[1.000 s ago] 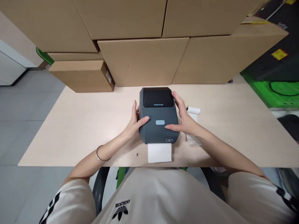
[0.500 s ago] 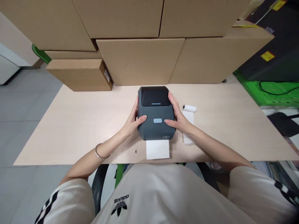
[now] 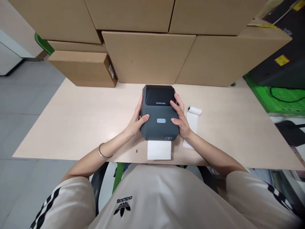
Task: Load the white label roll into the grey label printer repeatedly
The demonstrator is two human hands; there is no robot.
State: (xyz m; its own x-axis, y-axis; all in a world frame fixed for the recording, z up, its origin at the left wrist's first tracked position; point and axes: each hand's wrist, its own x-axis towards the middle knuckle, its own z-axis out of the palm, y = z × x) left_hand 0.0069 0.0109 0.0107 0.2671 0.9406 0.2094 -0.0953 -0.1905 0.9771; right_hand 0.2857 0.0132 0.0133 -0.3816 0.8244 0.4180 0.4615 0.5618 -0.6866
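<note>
A dark grey label printer (image 3: 158,127) stands on the table, its black window on the far half and a light blue button on top. My left hand (image 3: 138,119) grips its left side, fingers along the edge and thumb on the top. On the other side my right hand (image 3: 182,119) holds the printer's right edge, its thumb lying right of the button and one finger resting by the window's lower right corner. White label paper (image 3: 159,150) sticks out of the front slot. Beside my right hand lies a small partly unrolled paper roll (image 3: 194,110).
Large cardboard boxes (image 3: 149,57) are stacked along the table's (image 3: 95,117) back edge. A flatter carton (image 3: 79,70) stands at the back left. A tiny dark scrap (image 3: 137,151) lies near the front edge. A black machine and a green crate (image 3: 283,98) are at the right.
A finger of my right hand has come up onto the printer's top by the window, and the thumb has shifted slightly right. My left hand keeps its grip. The view has shifted slightly.
</note>
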